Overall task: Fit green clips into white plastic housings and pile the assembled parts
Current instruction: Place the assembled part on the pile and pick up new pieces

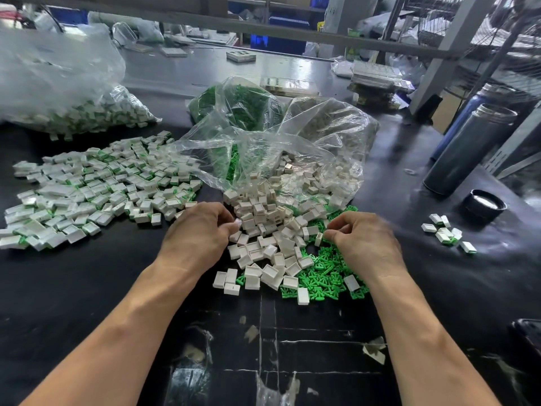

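— While both hands work at the near edge of the loose stock, how much would you say is done?

— A good share, though plenty is left. Start nearest: the left hand (202, 230) has its fingers curled together, pinching a small white piece at the tips, probably a housing. The right hand (361, 238) has its fingers bunched as well, clamped on a white housing (318, 239) held on edge at the fingertips. Whether a green clip is already going into it, I cannot tell.

— And what lies about the fingers?

— Between the two hands and just beyond the fingertips sits the heap of empty white housings (269, 230). Under and just beside the right fingers, spreading toward the wrist, are the loose green clips (325, 276). Both heaps spill from an open clear plastic bag (278, 148) just beyond them on the black tabletop (87, 288).

— The finished ones?

— Out past the left fingers, well to that side, a broad pile of assembled parts (96, 186), white with green showing at the edges. Well off to the right of the right fingers, a small cluster of assembled parts (448, 232) lies apart.

— Farther off?

— Beyond the open bag, a bag of green clips (234, 104), still full; far beyond the left pile, a large bag of white-and-green parts (87, 112). By my judgement the work is midway at best: the unfitted stock looks about as large as the loose finished pile.
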Tool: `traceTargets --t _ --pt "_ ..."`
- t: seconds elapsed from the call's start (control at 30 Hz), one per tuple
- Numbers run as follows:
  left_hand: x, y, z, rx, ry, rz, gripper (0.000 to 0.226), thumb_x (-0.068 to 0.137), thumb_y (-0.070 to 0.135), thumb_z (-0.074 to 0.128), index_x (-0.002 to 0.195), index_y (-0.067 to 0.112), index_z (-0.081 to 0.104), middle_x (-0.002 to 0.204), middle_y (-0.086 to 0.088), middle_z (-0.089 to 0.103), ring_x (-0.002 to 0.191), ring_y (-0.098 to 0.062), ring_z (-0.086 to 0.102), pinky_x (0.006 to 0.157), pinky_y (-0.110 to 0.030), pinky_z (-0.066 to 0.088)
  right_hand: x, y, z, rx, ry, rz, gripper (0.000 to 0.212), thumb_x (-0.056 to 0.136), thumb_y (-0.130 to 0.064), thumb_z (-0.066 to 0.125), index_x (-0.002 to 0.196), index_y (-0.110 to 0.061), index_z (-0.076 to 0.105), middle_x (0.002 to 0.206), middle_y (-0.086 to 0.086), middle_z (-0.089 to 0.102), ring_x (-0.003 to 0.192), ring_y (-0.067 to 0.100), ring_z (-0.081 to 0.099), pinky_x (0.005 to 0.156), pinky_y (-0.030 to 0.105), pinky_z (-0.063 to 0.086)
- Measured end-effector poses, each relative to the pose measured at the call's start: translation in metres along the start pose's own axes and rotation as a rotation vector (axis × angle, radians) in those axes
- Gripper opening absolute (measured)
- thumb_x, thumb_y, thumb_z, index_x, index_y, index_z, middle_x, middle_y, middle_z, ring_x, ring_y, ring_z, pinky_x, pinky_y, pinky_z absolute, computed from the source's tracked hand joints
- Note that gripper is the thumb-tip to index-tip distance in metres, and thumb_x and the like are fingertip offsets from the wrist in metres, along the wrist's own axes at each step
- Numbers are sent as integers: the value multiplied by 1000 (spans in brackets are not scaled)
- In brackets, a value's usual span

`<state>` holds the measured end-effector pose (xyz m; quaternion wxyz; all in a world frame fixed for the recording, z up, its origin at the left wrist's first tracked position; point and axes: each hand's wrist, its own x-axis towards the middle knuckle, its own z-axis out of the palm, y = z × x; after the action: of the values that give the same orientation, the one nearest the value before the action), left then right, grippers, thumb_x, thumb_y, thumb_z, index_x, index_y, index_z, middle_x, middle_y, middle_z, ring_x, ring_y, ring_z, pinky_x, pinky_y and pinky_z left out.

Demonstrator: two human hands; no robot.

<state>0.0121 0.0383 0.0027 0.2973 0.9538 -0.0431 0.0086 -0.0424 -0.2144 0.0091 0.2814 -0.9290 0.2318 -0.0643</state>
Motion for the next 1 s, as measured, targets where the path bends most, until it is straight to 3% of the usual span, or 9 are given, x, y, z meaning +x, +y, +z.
traceTargets --t 0.13,0.47,0.67,0.8,0.9,1.0 --pt "-1 1 0 22 -8 -28 18 92 49 71 96 32 71 101 10 69 98 -12 62 91 -35 52 -1 -4 3 -61 -15 -8 10 88 -41 80 96 -37 75 102 -10 73 100 19 68 97 39 55" --pt "0 2 1 -12 -54 -81 18 85 43 80 82 30 68 89 16 66 92 -10 62 87 -33 51 -1 -3 6 5 17 -41 11 89 -38 77 88 -32 68 92 -12 69 92 17 65 88 37 54" --pt "-2 5 0 -64 -63 -62 15 87 35 79 82 29 67 86 15 68 84 -3 61 77 -30 48 -3 -5 11 284 160 -147 8 92 -30 75 90 -27 68 81 -14 68 78 6 65 71 27 51" --pt "-3 4 -2 -89 -109 -85 14 84 33 82 86 30 68 87 13 70 86 -6 64 85 -33 55 -7 -9 16 495 134 -171 9 93 -23 77 95 -29 70 83 -11 71 72 -1 66 58 12 48" --pt "-2 4 -2 -95 -132 -86 13 84 28 83 86 30 71 89 13 71 88 -7 66 89 -34 56 -11 -14 19 666 90 -182 16 92 -13 77 97 -27 71 85 -7 73 68 -8 65 51 9 47" --pt "-1 4 -2 -137 -131 -93 12 85 24 81 87 31 72 91 12 72 90 -7 66 89 -32 55 -14 -18 21 720 57 -209 20 92 -10 76 101 -28 73 86 -6 74 71 -5 67 54 10 49"
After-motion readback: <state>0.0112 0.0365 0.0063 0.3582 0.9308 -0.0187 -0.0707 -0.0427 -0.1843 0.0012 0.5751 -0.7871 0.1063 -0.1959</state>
